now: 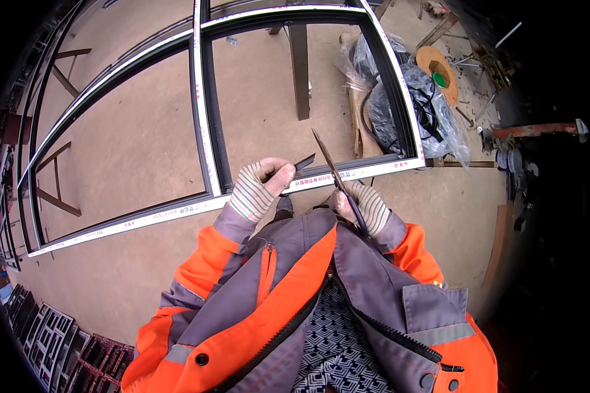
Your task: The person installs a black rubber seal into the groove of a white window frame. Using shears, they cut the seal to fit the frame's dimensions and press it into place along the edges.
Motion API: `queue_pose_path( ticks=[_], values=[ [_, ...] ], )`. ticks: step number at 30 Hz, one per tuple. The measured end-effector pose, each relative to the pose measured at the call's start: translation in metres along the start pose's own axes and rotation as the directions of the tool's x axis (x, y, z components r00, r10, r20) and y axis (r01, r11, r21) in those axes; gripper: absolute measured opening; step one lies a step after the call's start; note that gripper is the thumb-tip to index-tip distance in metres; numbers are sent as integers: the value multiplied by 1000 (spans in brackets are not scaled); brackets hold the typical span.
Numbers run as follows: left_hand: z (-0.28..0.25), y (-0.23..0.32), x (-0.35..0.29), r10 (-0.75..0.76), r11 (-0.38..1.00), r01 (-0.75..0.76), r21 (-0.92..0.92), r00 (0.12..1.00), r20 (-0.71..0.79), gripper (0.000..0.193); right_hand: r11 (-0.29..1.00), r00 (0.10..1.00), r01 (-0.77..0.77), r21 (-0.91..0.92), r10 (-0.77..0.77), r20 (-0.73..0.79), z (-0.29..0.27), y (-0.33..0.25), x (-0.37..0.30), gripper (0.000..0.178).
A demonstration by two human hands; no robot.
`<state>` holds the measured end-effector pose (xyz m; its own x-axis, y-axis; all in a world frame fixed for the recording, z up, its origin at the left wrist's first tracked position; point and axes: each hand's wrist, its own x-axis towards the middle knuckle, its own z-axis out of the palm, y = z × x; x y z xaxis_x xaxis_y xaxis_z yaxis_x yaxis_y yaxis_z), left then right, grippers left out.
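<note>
A large window frame (pixel 203 124) of white and dark profiles lies flat on supports in front of me. My left hand (pixel 262 187), in a striped knit glove, pinches the end of a black rubber strip (pixel 303 162) just above the frame's near rail (pixel 177 211). My right hand (pixel 360 206), gloved the same way, grips a long pair of dark scissors (pixel 331 169). The blades point up and away, and their tip reaches past the strip's end. Both hands sit close together over the near rail, near the frame's right corner.
Clear plastic bags of coiled black rubber seal (pixel 406 98) lie beyond the frame's right side, next to an orange reel (pixel 439 69). Metal trestle legs (pixel 299 65) show under the frame. Stacked dark profiles (pixel 52 334) lie at lower left. Concrete floor all around.
</note>
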<state>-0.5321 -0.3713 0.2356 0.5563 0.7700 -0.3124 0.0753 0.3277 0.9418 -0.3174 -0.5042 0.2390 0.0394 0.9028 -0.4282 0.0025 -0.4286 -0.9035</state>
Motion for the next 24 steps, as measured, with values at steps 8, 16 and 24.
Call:
queue_pose_path(
  ticks=[8,16,24],
  values=[
    [-2,1,2,-1,994,2,105,1000,-3,31,990,996,19,-143,-6,92,0,1,-7,36],
    [-1,4,9,-47,987,39,157,998,45,31,995,975,95,36,-100,198,-6,9,-15,1],
    [-3,10,22,-90,981,58,188,982,167,27,989,965,-126,76,104,241,-24,-1,-22,7]
  ],
)
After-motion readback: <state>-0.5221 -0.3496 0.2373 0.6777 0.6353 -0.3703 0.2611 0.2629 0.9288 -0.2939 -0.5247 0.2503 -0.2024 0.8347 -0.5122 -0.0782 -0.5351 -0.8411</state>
